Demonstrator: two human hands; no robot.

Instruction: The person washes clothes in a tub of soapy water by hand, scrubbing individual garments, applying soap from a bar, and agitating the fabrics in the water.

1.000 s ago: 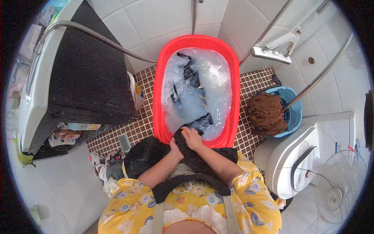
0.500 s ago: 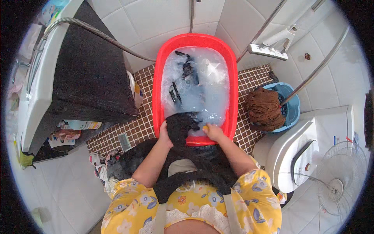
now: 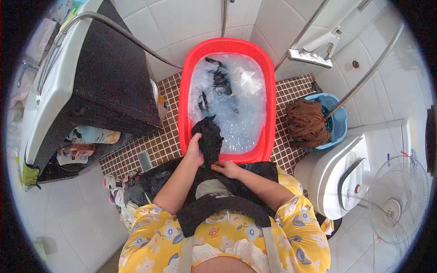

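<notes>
Hanging above the near rim of the red tub [image 3: 270,100], a bunched black cloth [image 3: 209,140] is gripped along its left edge by the left hand [image 3: 195,151], while the right hand [image 3: 227,169], on the tub's near side, pinches its lower end. Inside the tub, dark garments [image 3: 222,83] lie partly sunk in cloudy, sudsy water [image 3: 248,116]. Right of the tub, a brown mop head [image 3: 307,125] rests against a blue bucket [image 3: 339,129], with a white toilet [image 3: 330,191] nearer the person.
</notes>
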